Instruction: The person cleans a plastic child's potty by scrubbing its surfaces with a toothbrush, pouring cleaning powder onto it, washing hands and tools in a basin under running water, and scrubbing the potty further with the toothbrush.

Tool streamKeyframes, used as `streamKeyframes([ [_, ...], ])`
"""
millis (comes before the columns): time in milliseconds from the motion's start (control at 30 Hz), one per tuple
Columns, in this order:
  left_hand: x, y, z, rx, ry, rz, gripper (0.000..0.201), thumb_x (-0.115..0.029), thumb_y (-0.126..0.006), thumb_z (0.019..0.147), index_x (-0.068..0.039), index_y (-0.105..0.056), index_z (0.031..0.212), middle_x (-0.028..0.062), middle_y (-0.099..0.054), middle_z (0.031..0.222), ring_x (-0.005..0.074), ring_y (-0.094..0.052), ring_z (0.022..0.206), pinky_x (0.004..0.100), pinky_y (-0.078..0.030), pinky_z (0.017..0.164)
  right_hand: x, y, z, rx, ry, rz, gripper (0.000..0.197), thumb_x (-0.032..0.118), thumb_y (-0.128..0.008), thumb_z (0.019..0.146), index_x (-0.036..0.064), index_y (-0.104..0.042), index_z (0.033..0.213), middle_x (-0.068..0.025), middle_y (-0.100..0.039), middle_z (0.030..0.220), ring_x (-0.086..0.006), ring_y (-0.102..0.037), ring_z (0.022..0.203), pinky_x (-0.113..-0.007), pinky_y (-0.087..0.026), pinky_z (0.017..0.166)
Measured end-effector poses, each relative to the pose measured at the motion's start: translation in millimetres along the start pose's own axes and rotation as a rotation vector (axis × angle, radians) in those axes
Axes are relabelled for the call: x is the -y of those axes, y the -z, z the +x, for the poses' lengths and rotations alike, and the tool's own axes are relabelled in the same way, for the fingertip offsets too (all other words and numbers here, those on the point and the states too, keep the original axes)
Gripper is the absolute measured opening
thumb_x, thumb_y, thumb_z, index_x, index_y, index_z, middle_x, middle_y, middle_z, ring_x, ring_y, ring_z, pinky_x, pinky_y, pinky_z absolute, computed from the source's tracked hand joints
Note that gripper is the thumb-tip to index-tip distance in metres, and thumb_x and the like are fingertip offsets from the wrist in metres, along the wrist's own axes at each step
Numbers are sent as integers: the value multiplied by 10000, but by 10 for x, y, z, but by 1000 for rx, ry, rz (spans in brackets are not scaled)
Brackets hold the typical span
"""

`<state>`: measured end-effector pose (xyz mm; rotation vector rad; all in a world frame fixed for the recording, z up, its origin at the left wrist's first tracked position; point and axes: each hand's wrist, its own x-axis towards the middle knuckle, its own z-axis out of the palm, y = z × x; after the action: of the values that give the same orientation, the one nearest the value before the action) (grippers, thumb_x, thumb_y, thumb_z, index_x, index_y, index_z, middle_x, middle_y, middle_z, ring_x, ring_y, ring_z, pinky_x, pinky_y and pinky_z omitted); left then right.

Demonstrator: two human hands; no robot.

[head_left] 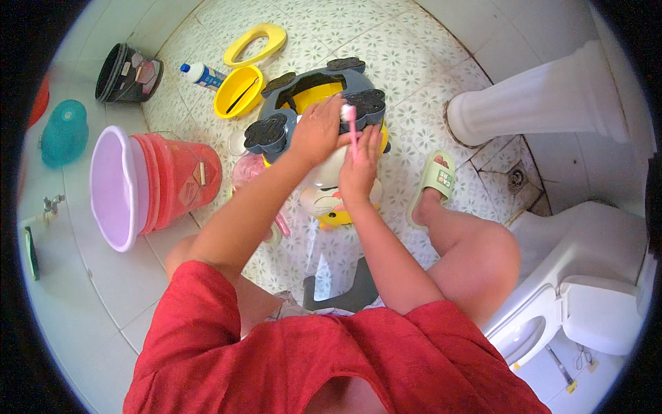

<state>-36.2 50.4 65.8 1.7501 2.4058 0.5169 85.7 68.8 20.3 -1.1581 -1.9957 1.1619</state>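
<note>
A child's potty [322,181], grey, white and yellow with a cartoon face, lies tipped over on the floor in front of me. Its grey base has dark flower-shaped feet and faces away from me. My left hand [318,134] grips the potty near the base, thumb apart from the fingers. In my right hand [361,169] is a pink toothbrush [354,127], its white bristles up beside the left fingertips and one dark foot. The right fingers lie along the potty's side.
Beyond stand a yellow bowl [224,103] holding a dark stick, a white-and-blue bottle [203,75] and a yellow seat ring [274,36]. To the left are red buckets [183,181], a lilac basin [110,190] and a black bucket [141,81]; on the right, a pedestal [531,96] and toilet [552,303].
</note>
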Motion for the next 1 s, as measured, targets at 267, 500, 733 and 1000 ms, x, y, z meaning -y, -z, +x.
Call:
streamKeyframes([
  [267,-134,35,-558,-73,16,150,576,-225,-468,896,8,-293,1392,165,-313,1453,304,-274,1363,464,-214,1092,-24,96,-291,113,248,-108,590,-12,-475,826,-42,-294,1387,-225,-224,1477,-404,-192,1370,-464,-187,1120],
  [500,-119,-61,-1145,-5,64,212,581,-201,-439,892,-24,-276,1421,143,-260,1488,287,-228,1388,473,-178,1109,144,29,-290,138,348,-187,551,83,-463,875,-26,-294,1388,-223,-232,1474,-394,-213,1365,-469,-190,1118],
  [733,6,-82,-1259,-153,171,130,769,-298,-611,828,36,-233,1408,223,-249,1465,358,-217,1378,495,-187,1109,55,83,-270,176,379,-300,606,23,-461,863,-24,-222,1417,-217,-195,1488,-381,-186,1377,-450,-185,1123],
  [1000,-67,-172,-1011,-151,151,166,843,-349,-642,792,23,-219,1418,221,-235,1472,345,-230,1373,494,-197,1104,82,63,-64,139,154,-308,608,58,-463,883,-55,-197,1418,-242,-140,1496,-387,-147,1387,-434,-162,1130],
])
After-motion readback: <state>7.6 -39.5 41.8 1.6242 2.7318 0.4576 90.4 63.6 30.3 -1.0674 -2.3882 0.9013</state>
